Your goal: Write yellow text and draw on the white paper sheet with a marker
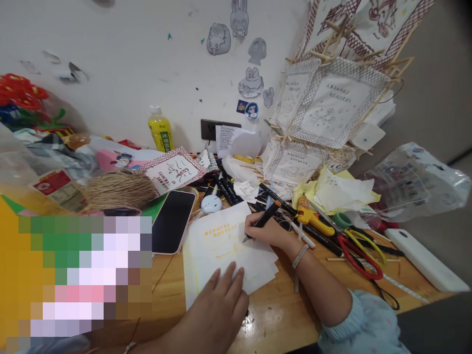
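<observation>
My right hand (266,231) is closed around a black marker pen (262,220), its tip touching a white sheet of paper (224,250) that bears yellow writing and yellow drawing. My left hand (217,305) lies flat with fingers stretched out on the lower part of the same sheet, holding it down. A silver bracelet (300,255) sits on my right wrist. The sheet lies on a wooden table (280,314), with other sheets stacked beneath it.
A dark phone (172,221) lies left of the paper. Behind are several black markers (224,189), a ball of twine (120,189), a yellow bottle (161,129) and a paper-and-stick lantern (324,103). Red-handled scissors (356,250), a yellow tool (313,216) and a white case (424,258) lie at right.
</observation>
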Demonstrator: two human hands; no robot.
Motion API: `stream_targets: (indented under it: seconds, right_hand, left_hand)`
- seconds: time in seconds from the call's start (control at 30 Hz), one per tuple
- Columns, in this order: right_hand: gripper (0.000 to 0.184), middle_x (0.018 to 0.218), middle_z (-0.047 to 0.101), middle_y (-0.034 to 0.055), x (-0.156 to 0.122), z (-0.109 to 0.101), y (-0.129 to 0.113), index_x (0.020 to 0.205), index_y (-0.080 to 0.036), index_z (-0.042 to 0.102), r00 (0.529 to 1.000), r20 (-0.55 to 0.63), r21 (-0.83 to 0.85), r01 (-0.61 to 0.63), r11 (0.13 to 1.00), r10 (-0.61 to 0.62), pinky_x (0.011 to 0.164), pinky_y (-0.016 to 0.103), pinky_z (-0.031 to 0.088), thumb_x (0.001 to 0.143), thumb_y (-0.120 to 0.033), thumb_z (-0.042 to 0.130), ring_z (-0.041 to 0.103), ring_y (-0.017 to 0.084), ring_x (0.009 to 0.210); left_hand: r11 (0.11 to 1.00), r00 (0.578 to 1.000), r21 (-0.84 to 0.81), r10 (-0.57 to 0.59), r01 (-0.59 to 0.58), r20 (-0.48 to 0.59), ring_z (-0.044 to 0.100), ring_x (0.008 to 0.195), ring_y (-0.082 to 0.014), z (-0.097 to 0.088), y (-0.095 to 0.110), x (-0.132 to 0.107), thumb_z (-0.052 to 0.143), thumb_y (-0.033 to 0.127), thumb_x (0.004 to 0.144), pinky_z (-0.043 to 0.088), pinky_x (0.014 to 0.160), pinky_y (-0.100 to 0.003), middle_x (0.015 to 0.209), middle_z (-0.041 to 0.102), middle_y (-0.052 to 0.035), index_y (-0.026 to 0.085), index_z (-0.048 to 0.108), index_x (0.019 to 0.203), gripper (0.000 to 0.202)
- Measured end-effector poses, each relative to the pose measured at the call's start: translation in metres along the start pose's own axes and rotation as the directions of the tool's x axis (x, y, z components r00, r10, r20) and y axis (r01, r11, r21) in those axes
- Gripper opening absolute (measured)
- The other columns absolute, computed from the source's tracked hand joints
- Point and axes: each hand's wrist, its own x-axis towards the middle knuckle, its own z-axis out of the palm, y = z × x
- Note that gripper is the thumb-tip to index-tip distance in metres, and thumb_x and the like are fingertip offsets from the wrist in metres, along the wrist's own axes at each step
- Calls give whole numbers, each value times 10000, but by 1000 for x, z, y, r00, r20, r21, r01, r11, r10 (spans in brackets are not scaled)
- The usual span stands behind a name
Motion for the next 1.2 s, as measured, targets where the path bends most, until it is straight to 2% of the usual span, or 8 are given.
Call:
stream_targets:
  seconds: [0.33, 0.63, 0.8, 0.93, 1.03, 1.1, 1.13, 1.2]
  right_hand:
    - [143, 504, 514, -35, 0, 0, -1, 516, -164, 526, 999, 28, -22, 19, 1000, -18, 481, 198, 331, 645, -104, 507, 457, 103, 519]
    - [138, 473, 461, -49, 1, 0, 1, 506, -171, 482, 999, -37, 45, -38, 998, 40, 457, 194, 299, 632, -117, 470, 420, 95, 490]
    - [138, 481, 465, -48, 1, 1, 2, 500, -167, 485, 1000, -1, 8, 11, 1000, -11, 464, 194, 292, 623, -105, 478, 414, 94, 499]
    - [144, 465, 434, -49, 1, -1, 1, 490, -176, 462, 999, -50, 43, -20, 999, 22, 453, 199, 304, 618, -111, 462, 412, 98, 477]
    - [119, 537, 503, -30, -5, -3, -15, 572, -186, 509, 971, -201, -23, 125, 992, -127, 504, 216, 379, 684, -155, 479, 484, 120, 535]
    - [75, 613, 557, -19, -15, -3, -37, 689, -199, 551, 905, -305, -176, 254, 951, -297, 534, 231, 419, 718, -166, 490, 523, 132, 573]
    - [74, 636, 577, -12, -23, -3, -49, 728, -206, 563, 871, -309, -284, 298, 912, -381, 539, 239, 433, 723, -163, 503, 535, 137, 578]
    - [63, 605, 575, -12, -45, -4, -73, 714, -229, 584, 835, -190, -453, 393, 801, -517, 538, 254, 461, 725, -177, 549, 543, 149, 564]
  left_hand:
    - [1000, 1000, -12, 4, -4, 0, 436, 1236, -378, 3, 0, 0, 573, 259, 869, 409, 930, -495, 1326, 492, -192, 122, 648, 1014, 213]
    - [1000, 1000, 13, 3, -2, -19, 461, 1220, -360, 2, 0, -1, 583, 267, 870, 417, 922, -473, 1303, 522, -174, 136, 654, 1008, 203]
    - [1000, 999, 27, 15, -14, -49, 473, 1207, -356, 6, 0, -2, 588, 286, 867, 405, 923, -466, 1293, 530, -174, 134, 650, 1012, 219]
    - [999, 995, 39, 18, -14, -94, 473, 1201, -360, 12, -1, -2, 579, 297, 871, 388, 925, -470, 1287, 535, -174, 138, 645, 1017, 226]
    - [998, 989, 62, 20, -11, -147, 487, 1181, -359, 17, -1, -3, 572, 300, 871, 395, 912, -467, 1263, 556, -168, 134, 646, 995, 219]
    - [998, 983, 68, 22, -10, -182, 489, 1174, -362, 22, -1, -3, 555, 317, 876, 396, 905, -472, 1252, 563, -168, 131, 645, 985, 233]
    - [998, 980, 67, 25, -12, -198, 486, 1174, -364, 25, -1, -3, 542, 327, 880, 394, 906, -478, 1256, 560, -169, 132, 642, 991, 246]
    - [999, 975, 51, 23, -12, -223, 488, 1171, -355, 33, -1, -2, 524, 352, 887, 387, 918, -480, 1264, 557, -157, 146, 641, 1014, 269]
